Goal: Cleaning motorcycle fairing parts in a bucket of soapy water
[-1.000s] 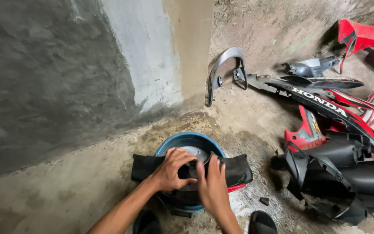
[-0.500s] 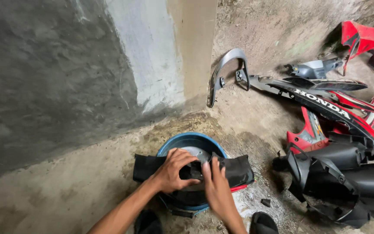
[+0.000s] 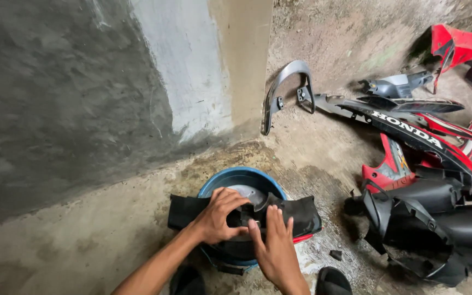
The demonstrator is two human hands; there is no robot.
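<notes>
Barely shifted, left hand (image 3: 218,217) grips the black panel (image 3: 301,216), right hand (image 3: 275,248) flat on it — stained concrete floor (image 3: 83,240), grey wall (image 3: 66,93).

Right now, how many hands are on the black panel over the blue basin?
2. The left hand grips the black panel at its middle; the right hand lies flat on it just beside, above the blue basin. No other hands show.

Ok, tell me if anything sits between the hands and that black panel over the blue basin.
Nothing visible does. The left hand and right hand already rest on the black panel, which lies across the blue basin.
</notes>
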